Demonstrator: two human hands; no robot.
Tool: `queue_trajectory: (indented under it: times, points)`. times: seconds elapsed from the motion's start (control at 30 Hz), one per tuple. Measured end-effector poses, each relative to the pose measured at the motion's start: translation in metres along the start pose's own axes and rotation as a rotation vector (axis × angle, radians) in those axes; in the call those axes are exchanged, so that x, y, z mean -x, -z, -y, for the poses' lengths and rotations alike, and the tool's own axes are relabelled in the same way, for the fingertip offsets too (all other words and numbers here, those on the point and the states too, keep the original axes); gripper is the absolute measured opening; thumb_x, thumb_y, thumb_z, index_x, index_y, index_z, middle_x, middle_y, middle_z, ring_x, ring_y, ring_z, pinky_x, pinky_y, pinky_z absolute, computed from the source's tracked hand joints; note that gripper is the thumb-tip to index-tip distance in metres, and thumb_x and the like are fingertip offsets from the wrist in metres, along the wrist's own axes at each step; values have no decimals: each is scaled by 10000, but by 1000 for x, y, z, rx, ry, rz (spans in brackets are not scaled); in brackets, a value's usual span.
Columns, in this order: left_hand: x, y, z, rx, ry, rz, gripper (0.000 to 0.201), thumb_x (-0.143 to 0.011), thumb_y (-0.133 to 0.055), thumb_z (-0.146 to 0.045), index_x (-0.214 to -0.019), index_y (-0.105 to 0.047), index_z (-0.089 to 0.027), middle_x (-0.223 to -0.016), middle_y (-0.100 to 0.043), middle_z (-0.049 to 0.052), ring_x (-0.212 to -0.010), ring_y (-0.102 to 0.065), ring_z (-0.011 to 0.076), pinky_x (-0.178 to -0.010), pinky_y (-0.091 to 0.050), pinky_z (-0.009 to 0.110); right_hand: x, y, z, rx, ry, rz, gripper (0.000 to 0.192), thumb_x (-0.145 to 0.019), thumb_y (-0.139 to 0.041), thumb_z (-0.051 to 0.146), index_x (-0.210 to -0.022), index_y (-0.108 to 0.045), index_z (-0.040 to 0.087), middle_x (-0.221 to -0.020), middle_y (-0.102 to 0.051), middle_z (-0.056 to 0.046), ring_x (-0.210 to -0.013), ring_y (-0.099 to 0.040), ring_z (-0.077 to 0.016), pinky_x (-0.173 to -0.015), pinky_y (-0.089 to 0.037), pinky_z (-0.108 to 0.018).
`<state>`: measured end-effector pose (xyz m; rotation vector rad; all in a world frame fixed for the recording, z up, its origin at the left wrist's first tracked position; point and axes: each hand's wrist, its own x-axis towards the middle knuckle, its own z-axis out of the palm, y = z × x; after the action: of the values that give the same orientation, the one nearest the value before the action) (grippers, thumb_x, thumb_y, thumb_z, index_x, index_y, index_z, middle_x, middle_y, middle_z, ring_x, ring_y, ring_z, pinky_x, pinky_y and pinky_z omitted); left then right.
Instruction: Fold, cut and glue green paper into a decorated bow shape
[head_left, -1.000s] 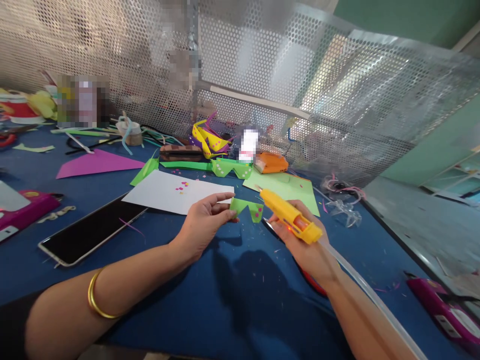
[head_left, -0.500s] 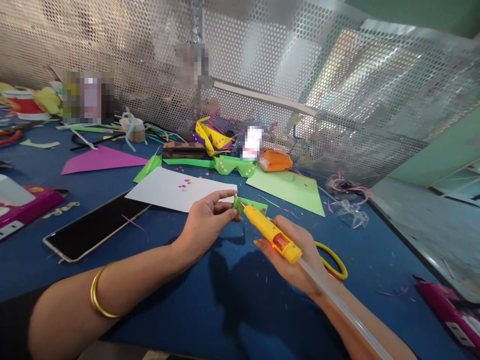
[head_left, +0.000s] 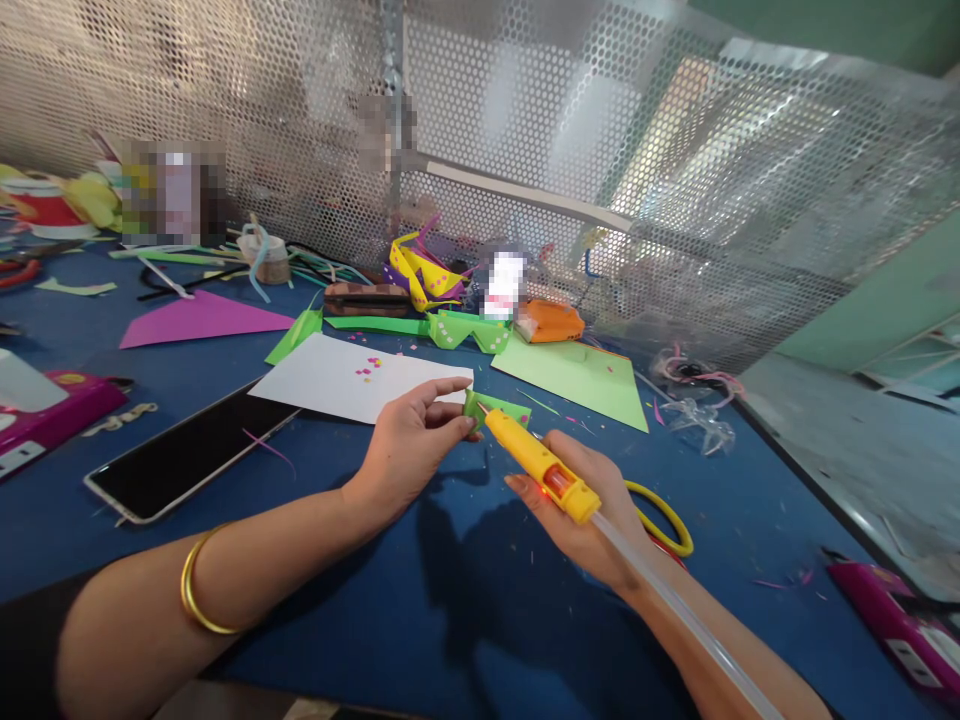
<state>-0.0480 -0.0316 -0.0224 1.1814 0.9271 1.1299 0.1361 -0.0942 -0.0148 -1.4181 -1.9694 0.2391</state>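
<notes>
Bright green cut-paper eyeglass front with pink dots is held up over the blue counter, its left end pinched by the left hand, whose fingers are nearly closed, with only the paper between thumb and fingertips. Opposite, the right hand has its fingers wrapped round a yellow plastic glue gun with a long clear glue stick trailing from its back. A second ago the nozzle stood above the dotted end; now it is at the pinched end, where it has stayed for the last half second, so the work seems to centre there, though whether glue lies on the paper cannot be told. A yellow-and-red scissor handle shows beside the right wrist; whether that hand also grips it is unclear. Farther out lie a white paper sheet with tiny coloured bits, a pale green sheet and finished-looking green paper glasses with pale dots.
</notes>
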Motion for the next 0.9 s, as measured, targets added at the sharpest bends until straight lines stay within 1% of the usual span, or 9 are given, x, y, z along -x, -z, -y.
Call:
queue_trajectory:
  times: [0.43, 0.67, 0.9]
  points:
    - [0, -2, -1, 25, 10, -8, 531, -701, -737, -215, -1204, -601, -113, -801, -752, 41, -735, -702, 165, -778, -540, 291, 1, -2, -1, 6, -15, -2, 367, -862, -613, 422, -693, -344, 238, -620, -429, 45, -528, -362, -114, -515, -276, -282]
    - [1, -1, -1, 10, 8, -13, 517, -703, -740, -240, -1190, -614, -122, -813, -754, 46, -738, -706, 174, -783, -542, 305, 2, -3, -3, 21, -11, 4, 372, -861, -608, 453, -697, -352, 238, -608, -430, 46, -521, -362, -111, -506, -274, -277]
    - [-1, 0, 0, 3, -2, -9, 510, -712, -735, -231, -1197, -612, -130, -807, -749, 40, -729, -700, 167, -778, -540, 298, 2, -2, -3, 13, -41, 9, 376, -850, -614, 471, -689, -365, 239, -598, -438, 42, -514, -364, -115, -495, -269, -279]
